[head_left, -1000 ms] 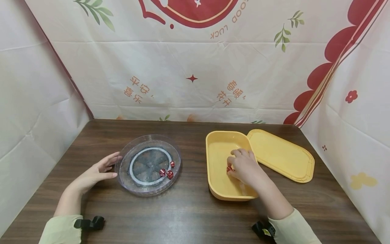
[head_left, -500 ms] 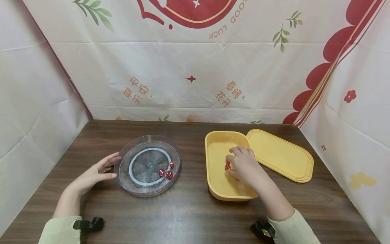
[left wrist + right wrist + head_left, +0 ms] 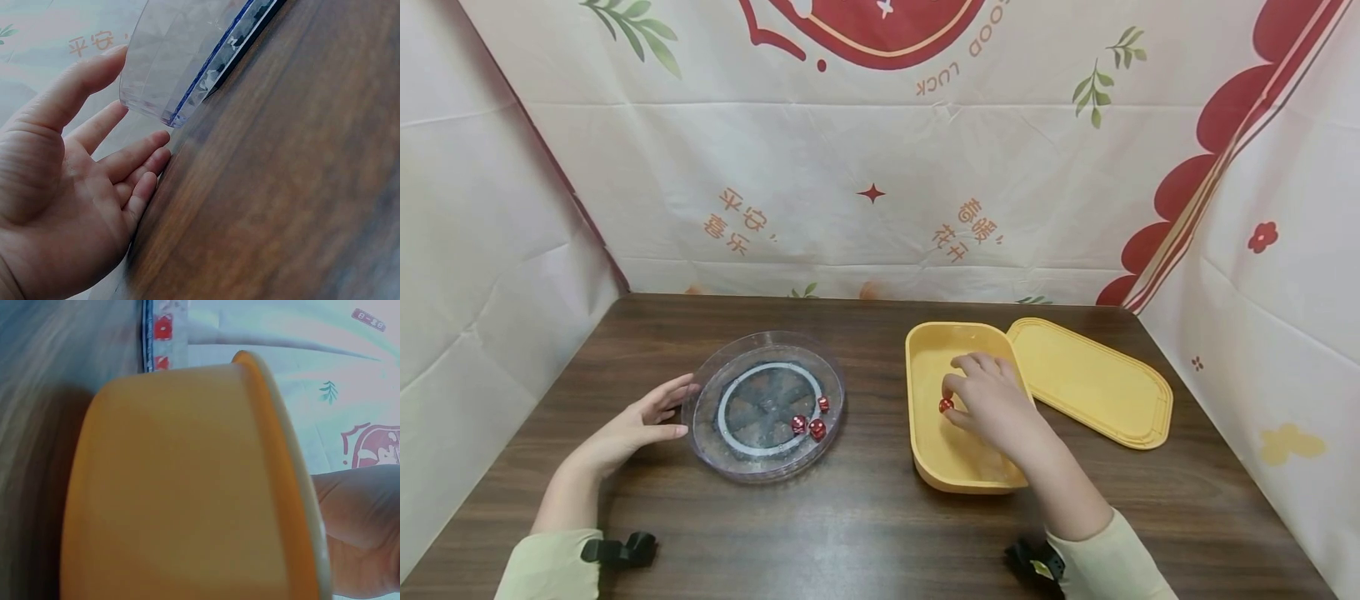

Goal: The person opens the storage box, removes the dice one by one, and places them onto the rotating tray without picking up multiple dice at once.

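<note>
My right hand (image 3: 988, 404) reaches over the yellow box (image 3: 928, 454) and pinches a red die (image 3: 946, 405) between thumb and fingers. In the right wrist view the box's outer wall (image 3: 181, 487) hides the fingers and the die. My left hand (image 3: 628, 425) rests at the left side of a round clear dish (image 3: 763, 475), its fingers relaxed. The left wrist view has the thumb and fingertips (image 3: 115, 59) at the dish's clear wall (image 3: 165, 62). Three more red dice (image 3: 817, 429) lie in the right part of the dish.
A flat yellow lid (image 3: 1093, 383) lies right of the box, close against its rim. Everything stands on a dark wooden table (image 3: 865, 533). A white printed cloth (image 3: 850, 142) hangs behind and at both sides.
My right hand has moved left inside the yellow box, and the die in its fingers has come along. The left hand and the dish have stayed where they were.
</note>
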`<state>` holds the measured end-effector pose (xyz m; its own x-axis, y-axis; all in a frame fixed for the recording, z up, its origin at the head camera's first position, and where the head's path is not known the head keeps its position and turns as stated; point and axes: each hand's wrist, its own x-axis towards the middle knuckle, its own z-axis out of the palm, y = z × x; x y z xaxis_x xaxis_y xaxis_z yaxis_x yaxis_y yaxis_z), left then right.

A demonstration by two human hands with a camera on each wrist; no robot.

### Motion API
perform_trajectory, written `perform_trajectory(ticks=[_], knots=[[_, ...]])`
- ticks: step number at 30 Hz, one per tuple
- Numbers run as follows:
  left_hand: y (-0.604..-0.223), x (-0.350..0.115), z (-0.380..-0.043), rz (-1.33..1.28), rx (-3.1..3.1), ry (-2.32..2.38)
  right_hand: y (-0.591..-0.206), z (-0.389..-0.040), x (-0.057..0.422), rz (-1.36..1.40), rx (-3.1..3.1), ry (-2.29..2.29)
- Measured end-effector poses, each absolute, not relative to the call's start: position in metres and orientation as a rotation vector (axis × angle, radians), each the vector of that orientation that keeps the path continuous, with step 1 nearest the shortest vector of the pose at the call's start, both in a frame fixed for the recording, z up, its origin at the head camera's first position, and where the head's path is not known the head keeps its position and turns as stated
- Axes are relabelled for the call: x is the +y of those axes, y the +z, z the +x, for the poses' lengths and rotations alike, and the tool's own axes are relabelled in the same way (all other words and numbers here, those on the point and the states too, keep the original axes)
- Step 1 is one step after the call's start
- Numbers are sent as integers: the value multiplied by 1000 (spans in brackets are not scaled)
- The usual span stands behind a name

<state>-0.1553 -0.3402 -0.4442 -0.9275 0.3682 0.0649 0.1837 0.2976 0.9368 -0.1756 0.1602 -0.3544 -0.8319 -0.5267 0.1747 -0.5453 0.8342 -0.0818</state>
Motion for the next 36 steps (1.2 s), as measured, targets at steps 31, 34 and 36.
perform_trajectory(ticks=[31, 34, 36], knots=[[-444, -340, -154, 539, 2388, 1712, -335, -172, 111, 981, -2787, 246], [-444, -340, -155, 546, 2387, 1714, -334, -171, 104, 989, -2793, 233], [-444, -340, -155, 552, 2387, 1717, -334, -171, 99, 998, -2794, 225]])
